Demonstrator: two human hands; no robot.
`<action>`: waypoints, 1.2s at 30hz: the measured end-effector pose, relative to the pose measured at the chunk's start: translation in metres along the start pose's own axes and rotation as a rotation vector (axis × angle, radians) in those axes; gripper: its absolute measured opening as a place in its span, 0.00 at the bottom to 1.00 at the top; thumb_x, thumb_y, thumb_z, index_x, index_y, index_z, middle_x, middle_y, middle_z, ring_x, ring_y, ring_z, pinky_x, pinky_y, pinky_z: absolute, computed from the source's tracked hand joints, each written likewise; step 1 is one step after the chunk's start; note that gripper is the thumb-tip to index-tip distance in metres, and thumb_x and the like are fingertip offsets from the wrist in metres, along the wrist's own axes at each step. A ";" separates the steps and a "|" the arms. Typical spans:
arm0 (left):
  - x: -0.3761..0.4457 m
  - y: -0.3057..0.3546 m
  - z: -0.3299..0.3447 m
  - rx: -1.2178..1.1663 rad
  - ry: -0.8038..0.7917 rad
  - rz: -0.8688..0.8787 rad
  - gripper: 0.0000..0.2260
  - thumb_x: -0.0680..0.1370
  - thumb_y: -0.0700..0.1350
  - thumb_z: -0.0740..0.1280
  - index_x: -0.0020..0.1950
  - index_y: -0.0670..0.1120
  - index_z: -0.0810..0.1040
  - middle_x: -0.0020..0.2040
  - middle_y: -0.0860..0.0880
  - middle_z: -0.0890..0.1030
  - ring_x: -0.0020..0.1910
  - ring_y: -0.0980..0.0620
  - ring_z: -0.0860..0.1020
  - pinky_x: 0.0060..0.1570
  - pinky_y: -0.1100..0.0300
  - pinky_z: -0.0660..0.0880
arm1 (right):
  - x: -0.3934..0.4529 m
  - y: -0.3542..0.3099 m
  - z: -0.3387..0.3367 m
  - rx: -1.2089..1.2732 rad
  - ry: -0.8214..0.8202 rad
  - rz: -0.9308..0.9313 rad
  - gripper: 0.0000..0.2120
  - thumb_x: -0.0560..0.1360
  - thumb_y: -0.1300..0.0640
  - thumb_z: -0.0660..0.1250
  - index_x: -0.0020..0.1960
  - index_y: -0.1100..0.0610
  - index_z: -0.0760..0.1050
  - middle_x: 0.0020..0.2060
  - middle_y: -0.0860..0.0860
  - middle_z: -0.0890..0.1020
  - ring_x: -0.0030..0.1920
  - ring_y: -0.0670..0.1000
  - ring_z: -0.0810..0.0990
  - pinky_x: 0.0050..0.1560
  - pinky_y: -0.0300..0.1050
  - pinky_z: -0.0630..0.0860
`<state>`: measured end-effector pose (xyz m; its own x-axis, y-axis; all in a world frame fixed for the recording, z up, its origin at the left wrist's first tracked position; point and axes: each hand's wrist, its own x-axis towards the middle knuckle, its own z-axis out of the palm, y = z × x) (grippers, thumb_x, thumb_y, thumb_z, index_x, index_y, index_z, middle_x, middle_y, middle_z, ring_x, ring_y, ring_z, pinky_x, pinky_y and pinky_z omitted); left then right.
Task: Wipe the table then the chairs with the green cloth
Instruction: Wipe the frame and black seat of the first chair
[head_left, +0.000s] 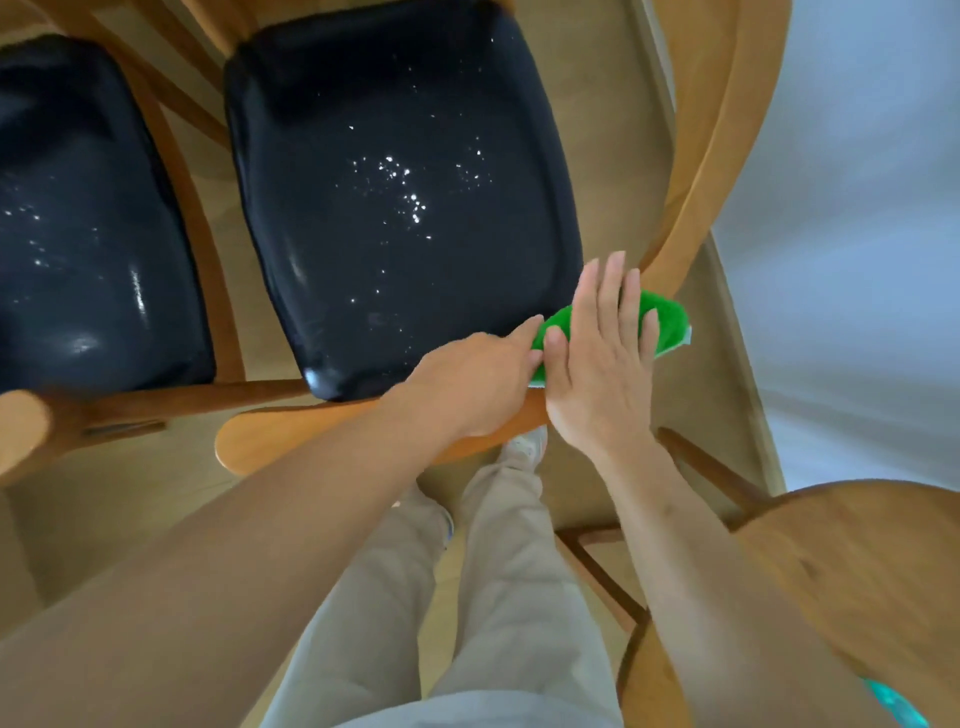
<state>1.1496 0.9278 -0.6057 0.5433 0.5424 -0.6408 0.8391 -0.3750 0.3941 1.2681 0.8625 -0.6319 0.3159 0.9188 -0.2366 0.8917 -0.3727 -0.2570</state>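
Soft, even daylight fills the scene, brightest on the pale wall (857, 208) at the right. Small white glints and streaks of glare speckle the glossy black chair seat (395, 197) and the second seat (88, 223) beside it. Shadows are faint. The wide lens bends the wooden chair frame (691, 171) into curves near the edges, and the corners look smeared and soft
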 end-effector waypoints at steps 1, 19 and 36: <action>0.006 0.003 -0.004 -0.046 -0.019 0.020 0.21 0.84 0.52 0.46 0.77 0.54 0.53 0.55 0.46 0.79 0.43 0.49 0.74 0.42 0.52 0.69 | 0.007 0.007 -0.003 -0.006 -0.004 -0.006 0.29 0.80 0.46 0.40 0.79 0.55 0.41 0.79 0.53 0.44 0.78 0.54 0.41 0.72 0.52 0.40; -0.041 -0.047 -0.003 0.035 -0.003 -0.046 0.25 0.80 0.57 0.58 0.76 0.62 0.55 0.60 0.51 0.78 0.54 0.47 0.76 0.46 0.52 0.73 | -0.052 -0.043 0.013 0.119 -0.049 0.121 0.35 0.80 0.43 0.46 0.78 0.61 0.38 0.78 0.61 0.44 0.77 0.60 0.41 0.73 0.56 0.43; 0.010 -0.027 -0.012 -0.222 -0.047 0.116 0.19 0.81 0.55 0.59 0.73 0.63 0.64 0.26 0.58 0.69 0.23 0.61 0.70 0.20 0.68 0.62 | 0.008 -0.007 -0.001 -0.105 0.045 0.139 0.32 0.79 0.44 0.42 0.79 0.59 0.43 0.78 0.59 0.44 0.77 0.60 0.41 0.73 0.57 0.41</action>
<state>1.1327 0.9519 -0.6148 0.6388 0.4680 -0.6107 0.7594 -0.2557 0.5983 1.2648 0.8724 -0.6313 0.4504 0.8653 -0.2199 0.8668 -0.4828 -0.1248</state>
